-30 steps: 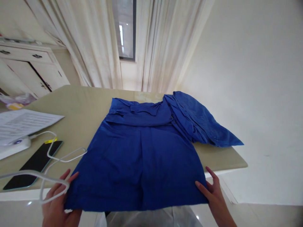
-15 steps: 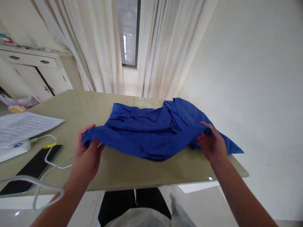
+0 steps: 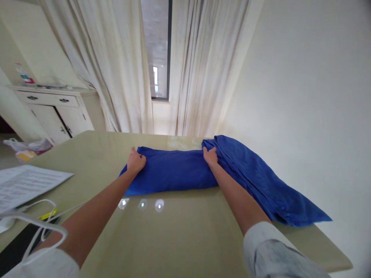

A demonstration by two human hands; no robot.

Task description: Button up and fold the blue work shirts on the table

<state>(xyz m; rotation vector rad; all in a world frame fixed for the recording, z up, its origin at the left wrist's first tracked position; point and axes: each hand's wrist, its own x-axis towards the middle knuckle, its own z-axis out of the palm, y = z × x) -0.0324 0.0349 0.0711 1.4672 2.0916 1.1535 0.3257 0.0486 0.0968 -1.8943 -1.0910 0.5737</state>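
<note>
A blue garment (image 3: pixel 176 170) lies on the table, its near part folded over into a smooth flat band. At the band's far left corner, my left hand (image 3: pixel 136 160) is closed on the cloth, thumb and fingers pinched together. My right hand (image 3: pixel 210 155) grips the far right part of the band, beside a bunched, layered part of the blue cloth that trails right to the table's edge. My right fingertips are partly hidden against the fabric.
The table (image 3: pixel 162 239) has a glossy top. To the left lie printed papers (image 3: pixel 29 181), a black phone-like slab (image 3: pixel 17 247) and a white cable (image 3: pixel 52 227) close to my left forearm. A wall (image 3: pixel 304 116) stands along the right, with curtains (image 3: pixel 199 77) behind.
Both hands have moved away from me and closer together, carrying the garment's near edge over onto the rest. The pocketed part is now covered. The view has tilted up slightly.
</note>
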